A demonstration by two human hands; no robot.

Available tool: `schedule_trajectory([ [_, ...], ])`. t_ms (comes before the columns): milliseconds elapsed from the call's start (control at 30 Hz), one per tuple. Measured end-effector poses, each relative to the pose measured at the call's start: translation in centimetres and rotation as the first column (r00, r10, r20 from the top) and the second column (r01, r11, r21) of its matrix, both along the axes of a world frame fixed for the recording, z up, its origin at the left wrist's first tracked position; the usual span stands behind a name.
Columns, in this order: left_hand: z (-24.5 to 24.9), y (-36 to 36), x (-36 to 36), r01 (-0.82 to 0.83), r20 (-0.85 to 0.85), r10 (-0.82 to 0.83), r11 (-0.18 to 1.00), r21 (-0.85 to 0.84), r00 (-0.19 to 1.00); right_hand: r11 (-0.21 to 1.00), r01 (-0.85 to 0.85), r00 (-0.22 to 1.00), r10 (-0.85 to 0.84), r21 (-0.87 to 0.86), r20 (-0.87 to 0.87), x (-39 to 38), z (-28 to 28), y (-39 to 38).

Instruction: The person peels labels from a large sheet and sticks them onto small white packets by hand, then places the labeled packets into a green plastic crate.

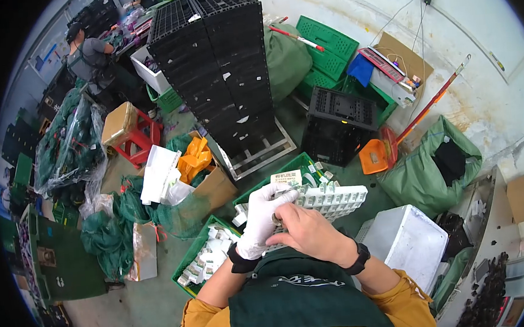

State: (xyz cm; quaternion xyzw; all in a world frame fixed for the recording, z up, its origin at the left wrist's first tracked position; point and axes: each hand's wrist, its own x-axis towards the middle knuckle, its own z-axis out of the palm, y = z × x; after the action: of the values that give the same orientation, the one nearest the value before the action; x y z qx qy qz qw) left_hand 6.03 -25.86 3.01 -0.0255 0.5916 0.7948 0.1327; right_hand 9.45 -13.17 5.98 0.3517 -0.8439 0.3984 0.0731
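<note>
My left hand (261, 219), in a white glove, is closed with its fingers bent at chest height. My bare right hand (306, 230), with a dark watch on the wrist, presses its closed fingertips against the gloved one. Whatever small thing lies between them is hidden. Just beyond my hands is a white tray-like block (343, 198) with rows of small labelled pieces. Behind it shows a pale card with printed characters (286, 179). These lie at a green crate (304, 160). Left of my gloved hand, another green crate (181, 268) holds many small white labelled pieces.
A tall stack of black crates (218, 63) stands on a metal dolly ahead. Left are a cardboard box (218, 188), green netting (106, 235) and a red stool (141, 135). Right are a white bin (404, 238) and green sack (414, 174). A co-worker (88, 60) stands far left.
</note>
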Motion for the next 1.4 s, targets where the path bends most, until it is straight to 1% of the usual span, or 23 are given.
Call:
schedule_trajectory([
  [67,0.2,-0.4,-0.3,0.013,0.016,-0.013,1.000,0.008,1.000,1.000,0.007,1.000,-0.007,-0.018,0.013,-0.3,0.5,0.2],
  [133,0.1,-0.8,-0.5,0.027,0.035,-0.028,1.000,0.015,0.999,0.996,0.062,0.970,-0.074,-0.057,-0.233,-0.7,1.2,0.7],
  [333,0.4,-0.6,-0.7,0.000,-0.043,0.002,1.000,0.028,0.999,1.000,0.025,0.978,-0.022,0.009,-0.209,-1.0,1.6,0.2],
  [400,0.5,-0.7,-0.7,0.048,0.054,-0.048,0.999,0.006,0.997,0.997,-0.003,0.967,0.024,0.082,-0.253,-0.9,1.9,0.1],
  [467,0.4,-0.7,-0.7,0.045,0.074,-0.045,0.999,0.001,0.996,0.989,-0.011,0.908,0.072,0.149,-0.413,-0.9,1.5,0.2],
  [600,0.8,-1.3,-0.9,0.025,-0.047,-0.030,0.995,-0.098,0.998,0.987,-0.026,0.908,0.091,0.160,-0.409,-0.1,3.9,1.6],
  [667,0.1,-2.4,-0.8,0.006,-0.304,-0.099,0.956,-0.294,0.948,0.987,0.162,0.970,-0.161,-0.009,-0.182,-0.6,6.0,3.5],
  [733,0.8,-2.7,-0.5,0.033,-0.326,-0.134,0.954,-0.297,0.936,0.955,0.283,0.959,-0.282,-0.084,0.029,-2.5,7.2,4.7],
  [767,0.9,-2.9,-0.5,0.054,-0.368,-0.175,0.948,-0.315,0.913,0.949,0.311,0.948,-0.306,-0.044,0.092,-3.2,6.6,5.2],
  [800,1.0,-2.8,-0.5,0.075,-0.410,-0.216,0.940,-0.333,0.886,0.946,0.320,0.945,-0.315,-0.045,0.088,-3.4,6.3,5.1],
  [867,1.9,-2.3,-0.3,0.100,-0.448,-0.247,0.940,-0.326,0.859,0.969,0.235,0.942,-0.208,-0.074,0.263,-3.9,5.6,4.0],
  [900,2.1,-2.1,-0.2,0.109,-0.492,-0.265,0.940,-0.322,0.830,0.969,0.185,0.943,-0.129,-0.162,0.308,-4.1,4.7,3.5],
  [933,2.3,-2.0,-0.1,0.117,-0.533,-0.281,0.940,-0.320,0.798,0.968,0.192,0.942,-0.135,-0.164,0.306,-4.2,4.4,3.5],
  [967,2.3,-2.1,0.0,0.154,-0.440,-0.288,0.936,-0.317,0.851,0.954,0.220,0.948,-0.159,-0.203,0.277,-4.6,4.4,3.5],
  [1033,1.5,-2.5,0.4,0.224,-0.397,-0.342,0.922,-0.315,0.852,0.926,0.287,0.944,-0.230,-0.245,0.235,-5.6,5.5,4.2],
  [1067,1.2,-2.5,0.7,0.289,-0.352,-0.391,0.907,-0.308,0.851,0.887,0.314,0.923,-0.202,-0.338,0.328,-6.7,5.0,5.2],
  [1100,1.7,-2.3,1.5,0.341,-0.198,-0.395,0.904,-0.258,0.897,0.831,0.358,0.892,-0.171,-0.426,0.418,-7.6,5.2,6.0],
  [1133,1.2,-2.1,1.9,0.321,-0.219,-0.383,0.908,-0.269,0.897,0.763,0.407,0.856,-0.127,-0.502,0.501,-8.2,5.4,6.6],
  [1167,1.3,-2.0,2.2,0.291,-0.236,-0.356,0.918,-0.269,0.904,0.763,0.409,0.856,-0.129,-0.501,0.501,-8.6,5.5,7.1],
  [1233,1.2,-2.1,2.4,0.256,-0.253,-0.324,0.929,-0.266,0.911,0.821,0.501,0.864,-0.455,-0.273,0.217,-9.1,5.5,7.7],
  [1267,0.8,-2.3,2.2,0.207,-0.295,-0.297,0.931,-0.301,0.908,0.826,0.494,0.867,-0.449,-0.272,0.214,-8.8,5.5,7.7],
  [1333,0.7,-2.6,2.1,0.142,-0.337,-0.257,0.933,-0.331,0.906,0.941,0.287,0.952,-0.259,-0.182,0.162,-6.7,5.6,7.3],
  [1400,1.0,-2.7,2.0,0.150,-0.283,-0.246,0.934,-0.324,0.927,0.972,0.163,0.961,-0.117,-0.171,0.249,-4.5,6.0,5.3],
])
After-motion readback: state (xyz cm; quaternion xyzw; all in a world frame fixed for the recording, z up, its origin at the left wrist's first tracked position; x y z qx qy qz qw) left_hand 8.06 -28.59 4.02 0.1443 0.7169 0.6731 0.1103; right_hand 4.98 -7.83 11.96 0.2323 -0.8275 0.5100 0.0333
